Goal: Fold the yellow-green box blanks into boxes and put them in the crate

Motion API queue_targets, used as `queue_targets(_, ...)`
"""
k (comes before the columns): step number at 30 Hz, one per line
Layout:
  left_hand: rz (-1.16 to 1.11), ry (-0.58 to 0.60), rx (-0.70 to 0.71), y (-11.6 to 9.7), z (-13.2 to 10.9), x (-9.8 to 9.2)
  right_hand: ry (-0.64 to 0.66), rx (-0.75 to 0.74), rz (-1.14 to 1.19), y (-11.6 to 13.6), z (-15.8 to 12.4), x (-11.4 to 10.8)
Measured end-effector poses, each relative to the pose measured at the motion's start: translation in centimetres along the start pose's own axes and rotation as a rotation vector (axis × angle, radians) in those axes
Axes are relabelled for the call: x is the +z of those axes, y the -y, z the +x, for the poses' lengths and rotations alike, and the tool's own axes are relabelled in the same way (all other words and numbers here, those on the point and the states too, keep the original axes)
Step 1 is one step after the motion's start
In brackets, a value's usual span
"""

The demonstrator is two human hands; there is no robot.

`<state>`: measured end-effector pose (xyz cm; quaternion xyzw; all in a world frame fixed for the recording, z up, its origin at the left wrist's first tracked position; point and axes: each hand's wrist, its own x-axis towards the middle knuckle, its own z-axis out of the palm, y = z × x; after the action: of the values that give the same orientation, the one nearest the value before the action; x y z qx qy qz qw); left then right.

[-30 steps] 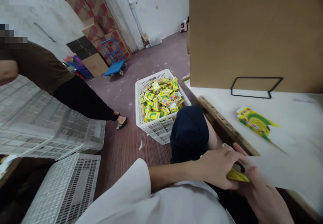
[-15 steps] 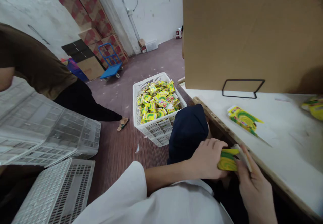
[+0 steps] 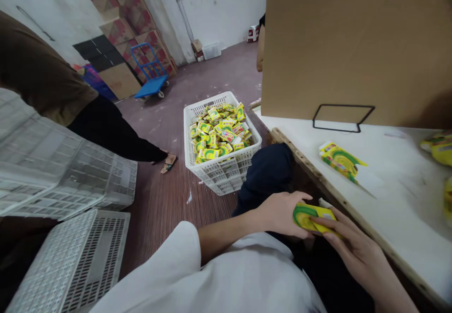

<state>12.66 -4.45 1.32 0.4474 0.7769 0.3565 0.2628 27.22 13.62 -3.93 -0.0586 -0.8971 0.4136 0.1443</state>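
My left hand (image 3: pixel 280 214) is closed round one end of a small yellow and green carton (image 3: pixel 305 215), low over my lap beside the table edge. My right hand (image 3: pixel 358 244) grips the other end, its fingers lying across the top face. Something white, which I cannot make out, pokes out between the right thumb side and the carton's end. On the white table lies a flattened yellow and green carton (image 3: pixel 341 160), apart from both hands.
A white plastic crate (image 3: pixel 226 174) full of small yellow cartons stands past my knee. Cardboard (image 3: pixel 349 44) rises at the table's back, with a black wire frame (image 3: pixel 342 129) before it. Stacked crates (image 3: pixel 95 167), a person's leg (image 3: pixel 123 129) and a blue trolley (image 3: pixel 152 86) are left.
The carton has shifted slightly left and its end looks more closed. My right fingers have moved from the white piece at its end onto the top face. The view has tilted a little.
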Motion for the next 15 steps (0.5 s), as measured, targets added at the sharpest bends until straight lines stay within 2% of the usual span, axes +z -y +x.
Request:
queue_targets(2,0.016,0.016,-0.006,0.0,0.0,0.2,0.011,0.034,0.019,0.1,0.1,0.3)
queue_targets(5,0.073,-0.023,-0.018,-0.1,0.0,0.4,-0.062,0.078,0.076,1.0,0.6,1.6)
queue_targets(8,0.073,-0.056,0.048,0.1,-0.1,-0.8,-0.125,0.141,0.196,2.3,1.2,2.7)
queue_targets(10,0.078,-0.190,0.027,1.0,-0.3,-3.3,-0.152,0.181,0.283,2.7,1.3,2.9)
queue_targets(13,0.162,-0.544,-0.186,3.8,-0.7,-9.1,-0.165,0.214,0.321,2.1,1.0,2.3)
queue_targets(15,0.207,-0.679,-0.291,5.9,-1.2,-12.5,-0.184,0.235,0.287,1.2,0.7,2.1)
